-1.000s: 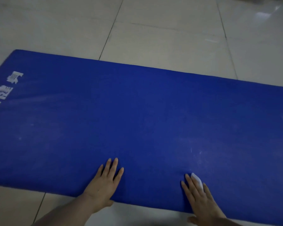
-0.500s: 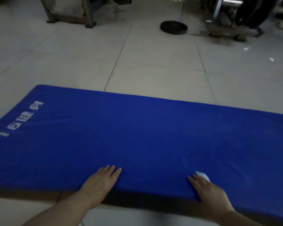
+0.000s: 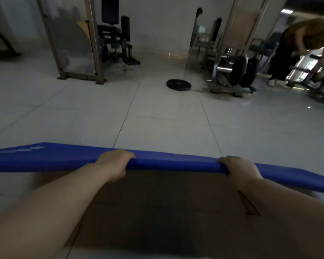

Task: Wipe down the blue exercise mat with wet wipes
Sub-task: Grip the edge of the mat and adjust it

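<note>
Two hands clamped on the near long edge of the blue exercise mat (image 3: pixel 166 162), lifted off the tiled floor (image 3: pixel 163 126) and seen almost edge-on, stretched across the lower middle of the view. Left hand (image 3: pixel 114 165) curled over the edge left of centre, fingers on top, thumb beneath. Right hand (image 3: pixel 238 170) gripping the same edge further right, fingers wrapped over it. White lettering (image 3: pixel 20 149) near the mat's far left corner, too blurred to read. Dark shadow on the floor below the raised mat, between the bare forearms. No wipe visible in either hand. Further off, a black weight plate (image 3: pixel 178 84) lying flat on the tiles, a loaded barbell rack (image 3: pixel 236 71) to its right, gym machines (image 3: pixel 113 36) along the back wall, and another person (image 3: pixel 295 47) bending over at the far right.
</note>
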`<state>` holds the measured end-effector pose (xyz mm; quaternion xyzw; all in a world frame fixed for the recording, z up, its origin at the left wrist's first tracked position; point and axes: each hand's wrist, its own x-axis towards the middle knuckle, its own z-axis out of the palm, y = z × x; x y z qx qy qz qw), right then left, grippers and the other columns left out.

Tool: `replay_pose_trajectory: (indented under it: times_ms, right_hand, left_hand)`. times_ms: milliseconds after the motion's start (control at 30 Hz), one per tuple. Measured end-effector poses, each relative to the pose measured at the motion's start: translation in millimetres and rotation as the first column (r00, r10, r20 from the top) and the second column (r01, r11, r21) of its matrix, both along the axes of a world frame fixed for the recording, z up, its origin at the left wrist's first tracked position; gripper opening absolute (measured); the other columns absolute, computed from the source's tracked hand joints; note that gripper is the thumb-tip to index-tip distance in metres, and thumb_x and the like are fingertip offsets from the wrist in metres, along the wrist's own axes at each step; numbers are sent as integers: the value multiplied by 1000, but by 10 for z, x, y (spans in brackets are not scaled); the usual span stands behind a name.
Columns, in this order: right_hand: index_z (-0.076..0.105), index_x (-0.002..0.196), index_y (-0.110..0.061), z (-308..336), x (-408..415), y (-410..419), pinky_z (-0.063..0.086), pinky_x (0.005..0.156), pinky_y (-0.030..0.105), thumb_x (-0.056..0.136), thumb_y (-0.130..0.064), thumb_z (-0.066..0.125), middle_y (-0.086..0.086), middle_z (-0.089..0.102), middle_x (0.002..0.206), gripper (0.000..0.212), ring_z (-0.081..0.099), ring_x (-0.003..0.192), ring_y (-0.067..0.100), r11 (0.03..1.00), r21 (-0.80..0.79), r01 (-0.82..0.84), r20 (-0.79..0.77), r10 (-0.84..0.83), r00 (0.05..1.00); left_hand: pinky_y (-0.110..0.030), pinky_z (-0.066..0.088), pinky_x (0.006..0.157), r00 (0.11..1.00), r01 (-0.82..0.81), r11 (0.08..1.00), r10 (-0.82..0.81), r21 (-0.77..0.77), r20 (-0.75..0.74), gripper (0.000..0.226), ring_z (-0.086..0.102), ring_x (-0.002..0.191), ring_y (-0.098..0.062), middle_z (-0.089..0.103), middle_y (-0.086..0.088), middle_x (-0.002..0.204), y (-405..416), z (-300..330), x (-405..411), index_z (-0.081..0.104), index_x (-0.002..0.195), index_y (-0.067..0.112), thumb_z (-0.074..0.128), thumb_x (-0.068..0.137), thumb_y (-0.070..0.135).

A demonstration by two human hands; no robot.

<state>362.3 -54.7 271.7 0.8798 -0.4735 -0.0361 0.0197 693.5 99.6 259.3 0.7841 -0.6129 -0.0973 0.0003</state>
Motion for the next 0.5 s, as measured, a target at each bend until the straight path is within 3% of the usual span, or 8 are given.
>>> replay_pose_trajectory:
  times_ms: [100, 300, 433, 500]
  right_hand:
    - [56, 110, -35, 634, 145, -85, 46, 69, 32, 77, -9, 52, -4, 61, 107, 42, 59, 94, 21, 999, -39, 9, 12, -8, 1000]
    - [57, 100, -32, 1513, 217, -76, 44, 68, 31, 82, -7, 54, -3, 57, 100, 31, 53, 87, 18, 998, -51, 21, 68, -18, 998]
    - [62, 110, -20, 2034, 211, -26, 46, 77, 30, 81, -9, 64, -1, 58, 99, 31, 55, 90, 18, 999, 34, -6, -3, 6, 1000]
    - [64, 99, -22, 2290, 169, 2, 44, 68, 27, 78, -8, 70, -8, 58, 89, 26, 55, 80, 10, 994, 110, 2, -4, -1, 1000]
  left_hand:
    - [-30, 39, 66, 997, 15, 998, -10, -61, 78, 30, 54, 86, -18, 58, 2, 106, -84, 610, 104, 54, 102, 32, 52, 82, 11]
    - [-34, 46, 75, 992, 36, 992, -21, -121, 125, 23, 54, 91, -19, 57, 1, 105, -48, 1566, 168, 53, 99, 30, 53, 85, 11]
    - [-36, 49, 82, 988, 84, 996, -78, -40, 133, 25, 56, 95, -18, 58, 1, 106, 32, 2147, 145, 56, 103, 26, 64, 84, 12]
    - [-36, 50, 85, 993, 91, 995, -93, 34, 76, 28, 58, 97, -18, 60, 0, 107, 50, 2436, 147, 58, 107, 22, 68, 83, 9]
